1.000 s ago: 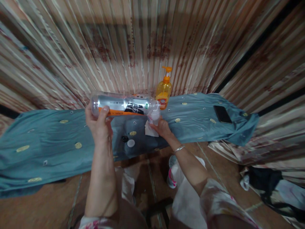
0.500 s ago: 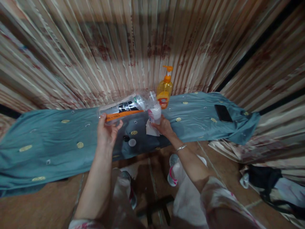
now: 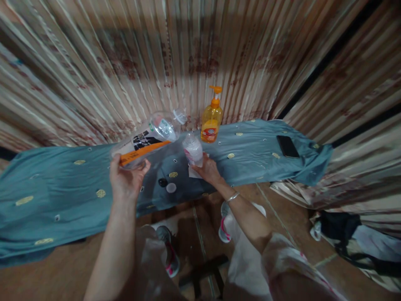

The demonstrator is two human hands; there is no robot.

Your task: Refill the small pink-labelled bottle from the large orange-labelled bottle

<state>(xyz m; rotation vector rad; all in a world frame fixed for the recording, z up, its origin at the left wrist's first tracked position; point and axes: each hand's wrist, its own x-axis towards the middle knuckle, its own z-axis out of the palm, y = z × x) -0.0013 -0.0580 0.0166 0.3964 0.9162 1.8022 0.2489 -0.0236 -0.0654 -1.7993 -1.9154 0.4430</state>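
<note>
Holding the big plastic bottle (image 3: 145, 142) by its bottom end, the left hand (image 3: 127, 179) lets its neck point up and away. The right hand (image 3: 207, 169) grips the small white bottle (image 3: 192, 149) low down, left of the orange pump bottle (image 3: 211, 123).

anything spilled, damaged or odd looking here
No clear spill or damage. Slightly odd: a small black piece and pale disc lie loose on the teal cloth, and the left hand holds the big bottle tilted; the darker patch may be shadow.
</note>
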